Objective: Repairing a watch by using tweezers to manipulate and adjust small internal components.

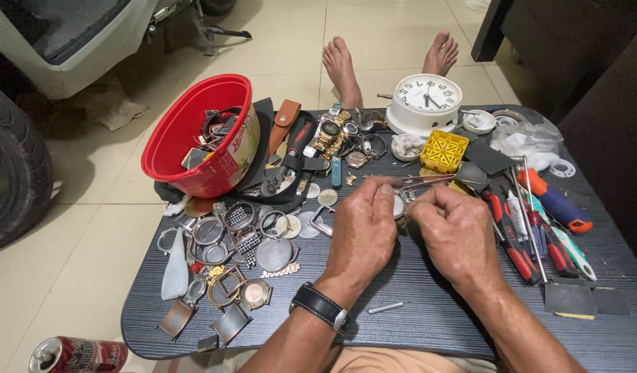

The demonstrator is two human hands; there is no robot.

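Left of the small round watch case (pixel 399 205), the red bowl (pixel 197 135) and loose watch parts (pixel 232 252) crowded the dark tray table (pixel 429 314). The left hand (pixel 363 231) and right hand (pixel 456 231) pinched that case between their fingertips above the table's middle; steady, light pressure seemed wisest. Right of the case, screwdrivers (pixel 539 235) hemmed things in, leaving free room only toward the near edge.

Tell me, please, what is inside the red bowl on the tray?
The red bowl holds a heap of watch parts: metal cases, rings and dark straps near its far side. Its near wall hides the bottom, so whatever lies deeper cannot be seen.
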